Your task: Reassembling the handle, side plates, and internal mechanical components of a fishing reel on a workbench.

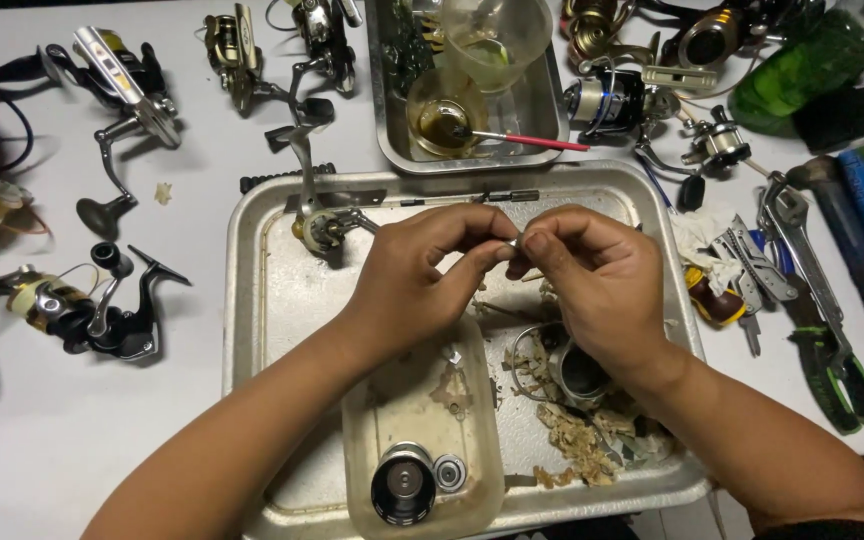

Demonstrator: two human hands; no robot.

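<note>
My left hand (422, 275) and my right hand (592, 270) meet over a steel tray (252, 300), fingertips pinched together on a small metal part (515, 240); most of it is hidden by the fingers. Under my left wrist lies a cloudy plastic lid (422, 420) holding a black spool (402, 487) and a small bearing (449, 472). Beneath my right hand sits a metal reel cup (572, 370) among wire rings and torn paper scraps (577, 445). A reel handle assembly (317, 225) rests at the tray's back left.
A smaller steel pan (387, 110) behind holds plastic cups of oil and a red brush (532, 140). Fishing reels (122, 85) (82, 310) lie left, more reels (622, 100) at the back right. Wrench (802, 260), pliers (837, 375) and a green bottle (802, 65) sit right.
</note>
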